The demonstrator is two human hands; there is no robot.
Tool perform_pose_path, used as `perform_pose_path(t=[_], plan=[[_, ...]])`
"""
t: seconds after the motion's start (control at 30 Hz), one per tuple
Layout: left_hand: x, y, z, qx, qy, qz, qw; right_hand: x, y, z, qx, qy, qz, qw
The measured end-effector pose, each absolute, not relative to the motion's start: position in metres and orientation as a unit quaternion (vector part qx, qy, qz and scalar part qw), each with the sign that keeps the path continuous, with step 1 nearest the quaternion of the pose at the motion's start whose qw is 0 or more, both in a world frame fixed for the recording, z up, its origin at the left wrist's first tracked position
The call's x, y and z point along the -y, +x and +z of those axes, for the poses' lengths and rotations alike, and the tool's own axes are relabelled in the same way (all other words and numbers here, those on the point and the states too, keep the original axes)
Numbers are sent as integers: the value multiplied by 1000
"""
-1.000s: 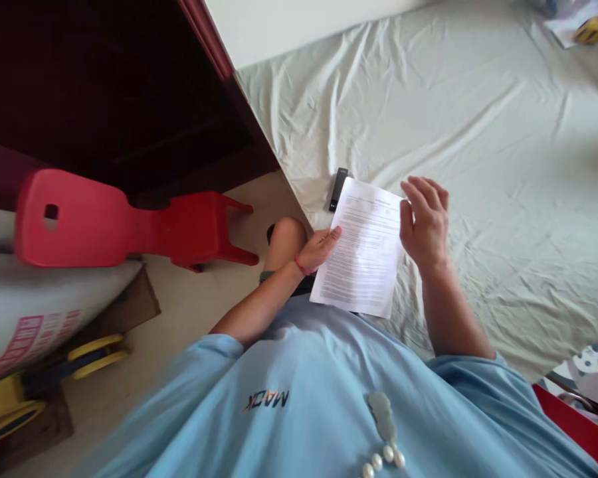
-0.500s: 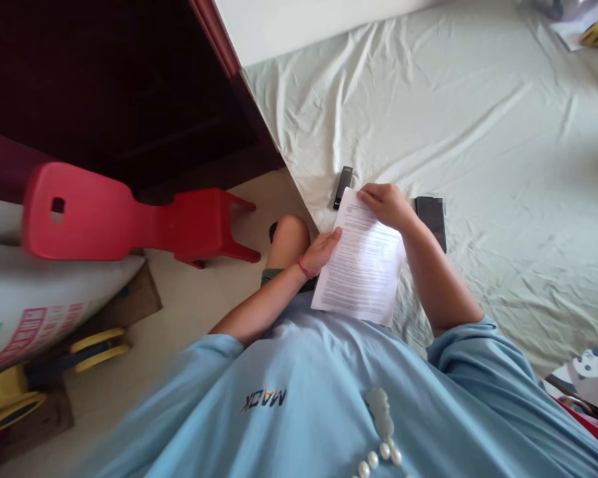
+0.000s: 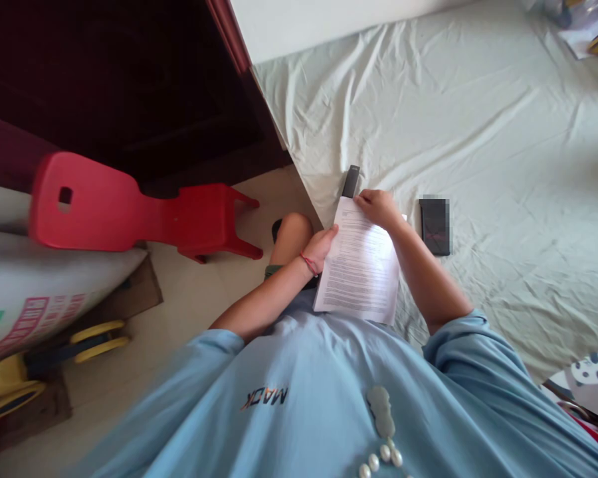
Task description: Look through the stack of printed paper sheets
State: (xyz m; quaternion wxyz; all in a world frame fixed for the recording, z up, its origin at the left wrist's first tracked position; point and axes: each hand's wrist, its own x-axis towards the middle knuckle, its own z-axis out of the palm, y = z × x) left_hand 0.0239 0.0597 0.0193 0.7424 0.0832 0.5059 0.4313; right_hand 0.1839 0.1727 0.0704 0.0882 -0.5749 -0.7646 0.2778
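A printed sheet of paper lies on my lap and the edge of the bed. My left hand, with a red band at the wrist, holds the sheet's left edge, fingers closed on it. My right hand is closed in a pinch on the sheet's top edge. A small black stick-shaped device lies on the sheet of the bed just beyond my right hand. A black phone lies flat on the bed to the right of my right forearm.
The bed has a wrinkled pale sheet. A red plastic stool lies tipped over on the floor at left, beside a printed white sack and yellow-wheeled objects. Dark wooden furniture stands behind. Items lie at the bed's far corner.
My right hand, open beside the paper a second ago, moved left and closed on the sheet's top edge, uncovering the black phone. The left hand kept its hold.
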Motion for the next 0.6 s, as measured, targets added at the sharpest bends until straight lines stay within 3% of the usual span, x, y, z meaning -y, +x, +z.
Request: perform_pose_path(t=[0.6], plan=[[-57,20,16,-563,107,446,687,-181,173,67,755,-602,261,-10]])
